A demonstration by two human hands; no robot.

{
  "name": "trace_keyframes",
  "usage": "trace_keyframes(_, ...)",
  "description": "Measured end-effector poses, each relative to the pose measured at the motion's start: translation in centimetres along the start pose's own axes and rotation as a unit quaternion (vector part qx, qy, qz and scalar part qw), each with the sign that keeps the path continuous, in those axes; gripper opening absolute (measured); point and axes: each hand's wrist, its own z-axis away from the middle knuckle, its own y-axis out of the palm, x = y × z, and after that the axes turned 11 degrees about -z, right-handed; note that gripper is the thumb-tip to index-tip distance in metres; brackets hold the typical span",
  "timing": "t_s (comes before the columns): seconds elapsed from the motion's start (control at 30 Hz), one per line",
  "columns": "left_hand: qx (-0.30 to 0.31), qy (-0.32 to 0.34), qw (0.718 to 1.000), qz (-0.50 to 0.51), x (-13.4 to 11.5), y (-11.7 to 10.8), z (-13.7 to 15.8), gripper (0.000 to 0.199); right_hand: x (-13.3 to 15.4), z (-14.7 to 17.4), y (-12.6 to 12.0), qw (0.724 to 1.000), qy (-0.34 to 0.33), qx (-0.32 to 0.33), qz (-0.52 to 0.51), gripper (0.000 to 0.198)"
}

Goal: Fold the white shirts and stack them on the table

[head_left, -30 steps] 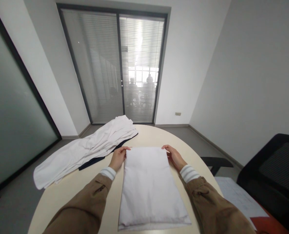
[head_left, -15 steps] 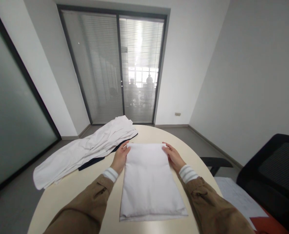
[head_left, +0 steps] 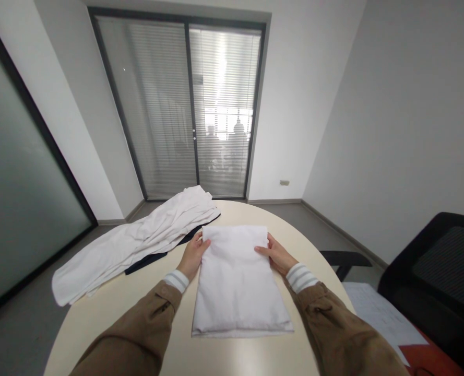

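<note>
A folded white cloth garment (head_left: 239, 287) lies before me on the round cream table (head_left: 138, 318), its near edge showing stacked layers. My left hand (head_left: 193, 254) grips its far left side, thumb on top and fingers curled under. On the far right side my right hand (head_left: 278, 254) holds it likewise, the thumb stretched over the upper layer. The fingertips beneath the cloth are hidden. What kind of garment it is cannot be made out from the folds.
A heap of loose white clothes (head_left: 138, 240) lies along the table's left side, with a dark navy piece (head_left: 145, 262) under it. At the right stands a black office chair (head_left: 439, 282), with white papers (head_left: 380, 313) and something red (head_left: 431, 357) beside the table.
The garment's near edge has moved away from me, and its far end now reaches past my fingers. My right thumb lies farther in over the cloth. The clothes heap stays put.
</note>
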Motion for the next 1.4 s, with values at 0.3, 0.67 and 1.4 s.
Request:
trace_keyframes(0.3, 0.119, -0.014, 0.989, -0.082, 0.3, -1.1, 0.1, 0.101, -0.3, 0.0, -0.5, 1.0, -0.009, 0.001, 0.021, 0.056)
trace_keyframes(0.67, 0.112, 0.001, 0.989, -0.093, 0.4, -1.2, 0.4, 0.07, -0.4, -0.3, -1.5, 0.996, -0.029, 0.017, 0.085, 0.071)
trace_keyframes(1.4, 0.037, -0.002, 0.998, -0.053, 0.2, -1.2, 0.3, 0.05, 0.7, 0.4, -2.6, 0.957, -0.071, 0.099, 0.265, 0.054)
